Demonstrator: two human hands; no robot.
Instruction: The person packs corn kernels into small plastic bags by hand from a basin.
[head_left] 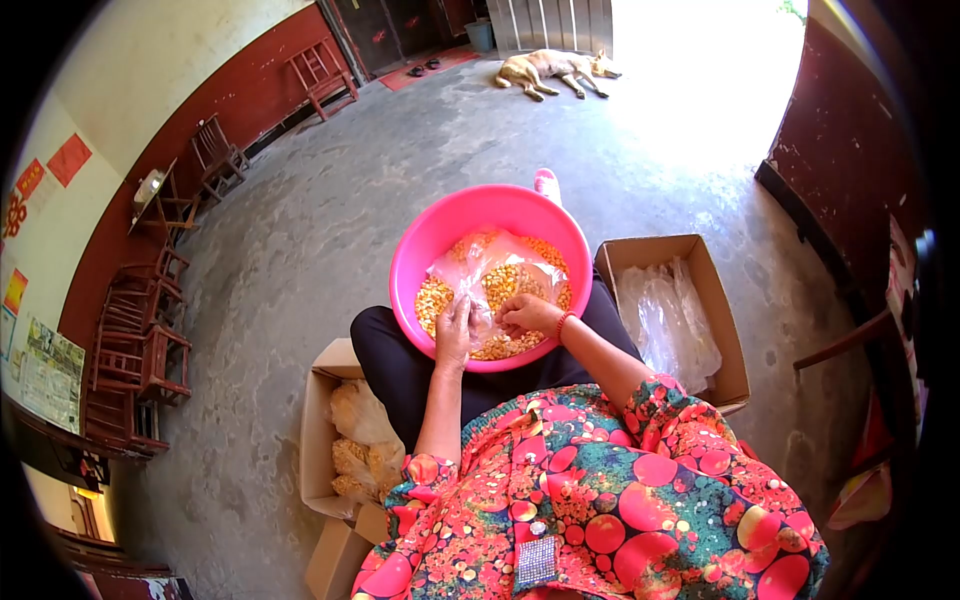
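Note:
A pink plastic basin (408, 250) rests on my lap, with loose yellow corn kernels (432, 298) inside. Over the kernels lies a clear plastic bag (460, 262), crumpled and partly spread out. My left hand (456, 328) is closed on the near left part of the bag, fingers pointing up. Just to the right, my right hand (530, 315), with a red bracelet at the wrist, is curled low over the kernels beside the bag. Its fingertips are bent together, and what they hold is hidden.
A cardboard box (735, 350) of clear plastic bags (665, 325) stands at my right. At my left, another cardboard box (318, 440) holds filled bags (360, 460). A dog (550, 72) lies near the doorway. Wooden chairs (135, 350) line the left wall.

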